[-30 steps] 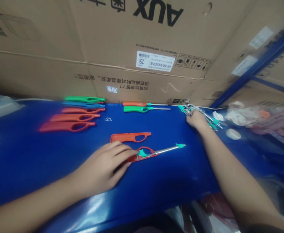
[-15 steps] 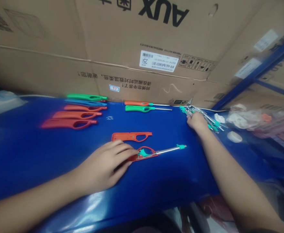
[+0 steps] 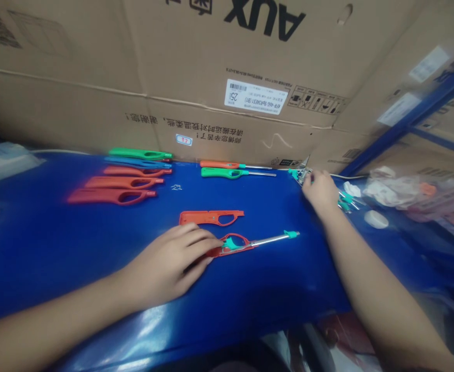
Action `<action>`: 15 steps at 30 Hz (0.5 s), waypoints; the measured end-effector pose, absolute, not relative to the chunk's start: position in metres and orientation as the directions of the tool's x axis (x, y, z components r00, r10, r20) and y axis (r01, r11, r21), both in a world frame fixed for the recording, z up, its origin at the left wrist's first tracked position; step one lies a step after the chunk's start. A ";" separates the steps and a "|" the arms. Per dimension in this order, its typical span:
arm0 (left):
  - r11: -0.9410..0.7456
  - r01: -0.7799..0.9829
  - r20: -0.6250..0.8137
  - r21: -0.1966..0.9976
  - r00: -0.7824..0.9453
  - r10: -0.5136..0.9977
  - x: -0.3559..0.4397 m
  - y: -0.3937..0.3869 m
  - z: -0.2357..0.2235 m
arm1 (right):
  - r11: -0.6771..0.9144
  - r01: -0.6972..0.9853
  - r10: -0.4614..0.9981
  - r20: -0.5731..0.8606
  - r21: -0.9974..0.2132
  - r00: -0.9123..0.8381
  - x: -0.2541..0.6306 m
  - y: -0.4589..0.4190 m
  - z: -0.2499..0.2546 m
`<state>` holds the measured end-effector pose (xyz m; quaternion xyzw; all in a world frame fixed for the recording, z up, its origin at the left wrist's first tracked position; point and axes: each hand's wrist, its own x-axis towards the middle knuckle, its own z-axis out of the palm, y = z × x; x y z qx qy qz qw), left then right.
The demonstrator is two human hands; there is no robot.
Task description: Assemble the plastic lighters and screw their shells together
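Observation:
My left hand is closed around the handle end of an open red lighter shell lying on the blue table. Inside that half sits a teal trigger part, and a metal tube with a teal piece near its tip extends to the right. Just behind it lies the other orange-red shell half, its hollow side up. My right hand is at the back right, fingers bent over a pile of metal tubes with teal parts. What its fingertips grip is hidden.
Several lighter handles in green, blue and red lie at the back left. Near them are small metal bits. Two long-nosed lighters rest against the cardboard box. A white round piece and plastic bags are at right.
My right hand has shifted slightly right and up over the pile, covering more of the tubes. My left hand keeps its place on the red shell; the view has moved slightly.

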<state>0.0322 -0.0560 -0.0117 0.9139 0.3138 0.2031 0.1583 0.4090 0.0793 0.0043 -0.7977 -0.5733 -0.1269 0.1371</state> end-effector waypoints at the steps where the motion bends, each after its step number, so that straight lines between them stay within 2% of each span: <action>1: -0.751 0.508 0.270 0.422 0.720 0.639 0.033 -0.056 -0.012 | -0.284 0.956 0.876 0.385 -0.076 0.291 0.404 0.077 0.008; 5: -0.745 0.500 0.262 0.443 0.722 0.640 0.033 -0.055 -0.013 | -0.204 0.976 0.873 0.437 -0.076 0.216 0.391 0.071 0.013; 10: -0.744 0.490 0.268 0.454 0.722 0.638 0.033 -0.056 -0.013 | -0.149 0.988 0.902 0.402 -0.047 0.155 0.395 0.076 0.001; 15: -0.745 0.488 0.268 0.455 0.723 0.637 0.033 -0.056 -0.011 | -0.220 0.975 0.923 0.321 -0.015 0.213 0.399 0.085 -0.007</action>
